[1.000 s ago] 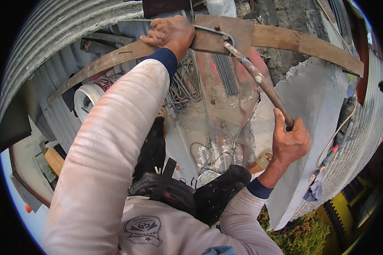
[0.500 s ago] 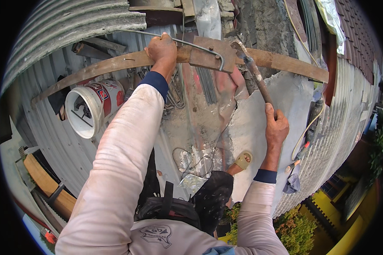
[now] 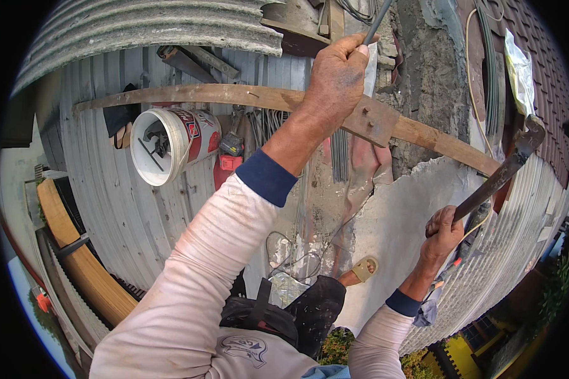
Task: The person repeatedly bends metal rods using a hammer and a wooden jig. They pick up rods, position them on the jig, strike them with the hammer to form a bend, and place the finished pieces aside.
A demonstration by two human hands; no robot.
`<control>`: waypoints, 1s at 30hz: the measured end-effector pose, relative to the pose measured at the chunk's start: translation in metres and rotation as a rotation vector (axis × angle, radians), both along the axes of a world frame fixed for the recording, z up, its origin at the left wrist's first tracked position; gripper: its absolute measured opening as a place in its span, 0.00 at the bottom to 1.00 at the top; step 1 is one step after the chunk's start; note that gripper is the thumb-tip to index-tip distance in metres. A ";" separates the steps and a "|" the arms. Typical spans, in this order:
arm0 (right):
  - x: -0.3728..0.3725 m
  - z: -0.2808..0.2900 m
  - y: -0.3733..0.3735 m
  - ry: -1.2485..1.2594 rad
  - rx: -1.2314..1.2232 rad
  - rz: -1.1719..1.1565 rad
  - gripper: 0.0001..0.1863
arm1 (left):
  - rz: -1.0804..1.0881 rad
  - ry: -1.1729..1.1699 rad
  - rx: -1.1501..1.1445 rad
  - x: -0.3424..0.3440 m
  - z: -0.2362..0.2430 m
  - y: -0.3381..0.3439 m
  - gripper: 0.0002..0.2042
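My left hand (image 3: 338, 82) is closed round a grey steel rod (image 3: 378, 24), raised over a wooden plank (image 3: 212, 95). The rod's far end runs out of the top of the picture. Under and right of that hand, a rusty plate-like block (image 3: 374, 121) with two short pegs sits on the plank. My right hand (image 3: 444, 232) grips the lower end of a long rusty steel bar (image 3: 490, 189) with a hooked head. The bar slants up to the right, past the plank's right end, with its head apart from the block.
A white and red bucket (image 3: 196, 136) with tools inside lies tilted on the metal roofing (image 3: 171, 215), beside a black and red tool (image 3: 231, 145). Thin rods (image 3: 339, 158) lie below the block. A handsaw (image 3: 186, 63) lies behind the plank. My sandalled foot (image 3: 364, 269) stands on a grey sheet (image 3: 398, 234).
The rod, lying bent across the block before, is lifted off and swung up by my left hand. My right hand has drawn the bar away from the block, rightward and lower.
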State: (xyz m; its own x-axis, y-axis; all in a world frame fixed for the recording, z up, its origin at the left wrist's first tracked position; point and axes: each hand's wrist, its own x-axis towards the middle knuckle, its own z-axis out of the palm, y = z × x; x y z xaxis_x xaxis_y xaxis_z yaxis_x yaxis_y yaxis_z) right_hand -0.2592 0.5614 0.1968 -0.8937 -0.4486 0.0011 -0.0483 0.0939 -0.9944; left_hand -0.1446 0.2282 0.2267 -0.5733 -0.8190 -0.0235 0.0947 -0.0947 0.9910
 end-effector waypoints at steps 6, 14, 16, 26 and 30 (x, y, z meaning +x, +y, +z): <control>-0.022 0.051 -0.062 0.286 0.107 -0.080 0.19 | -0.108 -0.216 -1.126 0.001 -0.039 -0.004 0.06; -0.064 -0.023 -0.140 0.314 0.209 0.163 0.21 | -0.257 -0.349 -0.958 0.026 -0.113 -0.038 0.06; -0.062 -0.041 -0.146 0.267 0.258 0.188 0.17 | -0.266 -0.407 -0.891 0.032 -0.129 -0.043 0.07; -0.066 -0.066 -0.155 0.276 0.342 0.237 0.12 | -0.263 -0.324 -0.754 0.030 -0.163 -0.041 0.06; -0.070 -0.074 -0.151 0.252 0.344 0.199 0.12 | -0.249 -0.264 -0.654 0.029 -0.165 -0.040 0.05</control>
